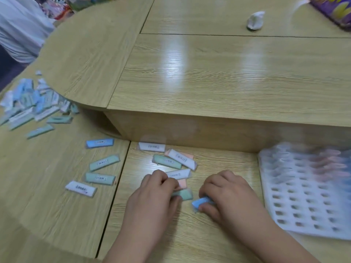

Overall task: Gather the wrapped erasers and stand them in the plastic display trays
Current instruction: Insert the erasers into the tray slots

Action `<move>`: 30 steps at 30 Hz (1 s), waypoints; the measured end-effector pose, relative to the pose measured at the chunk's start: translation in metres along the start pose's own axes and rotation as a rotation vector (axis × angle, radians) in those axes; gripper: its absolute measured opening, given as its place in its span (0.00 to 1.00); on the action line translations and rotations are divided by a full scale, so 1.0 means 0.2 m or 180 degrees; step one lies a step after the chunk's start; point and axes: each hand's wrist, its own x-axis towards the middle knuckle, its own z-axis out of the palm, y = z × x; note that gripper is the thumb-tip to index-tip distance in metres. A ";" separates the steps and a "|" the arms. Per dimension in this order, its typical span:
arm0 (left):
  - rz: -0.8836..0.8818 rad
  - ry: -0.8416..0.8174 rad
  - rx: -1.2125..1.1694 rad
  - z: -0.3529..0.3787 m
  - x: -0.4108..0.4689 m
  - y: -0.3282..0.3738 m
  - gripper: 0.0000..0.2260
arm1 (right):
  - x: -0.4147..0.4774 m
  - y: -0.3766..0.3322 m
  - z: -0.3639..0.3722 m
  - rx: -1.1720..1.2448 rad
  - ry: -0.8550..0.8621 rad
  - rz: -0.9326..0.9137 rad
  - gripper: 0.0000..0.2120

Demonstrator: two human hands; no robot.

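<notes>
The left hand (157, 188) lies on the lower bench (190, 240) with its fingers curled over a small bunch (183, 194) of wrapped erasers. In the bunch a pink one and a green one lie side by side, and the thumb is at the near edge of the green one. A white eraser (178, 173) lies just beyond the fingers, touching the bunch.

The right hand (228, 194) is just beside it. It pinches a blue eraser (201, 203) between thumb and curled fingers, low on the bench surface. I cannot tell whether the eraser is lifted or touches the wood.

Behind the hands, three more erasers (167, 161) lie flat near the step of the upper bench: white, green, and white over pink. To the left, four loose erasers (100, 178) lie apart from each other: blue, two green, and white. Far left there is a big pile (32, 103), mostly blue, green and white, partly under the rounded edge of the upper bench.

The tray (303, 205) is at the right, close to the right hand. It is white, with rows of small slots. The far rows hold upright erasers, but this part is blurred.

On the upper bench (209, 76) there is a white lump (255, 20) and the corner of a purple pack (334, 10).
</notes>
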 end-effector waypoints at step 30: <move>0.0199 0.0157 -0.2928 -0.02 0.25 1.22 0.09 | -1.05 0.97 -0.75 0.2827 0.1993 0.2143 0.13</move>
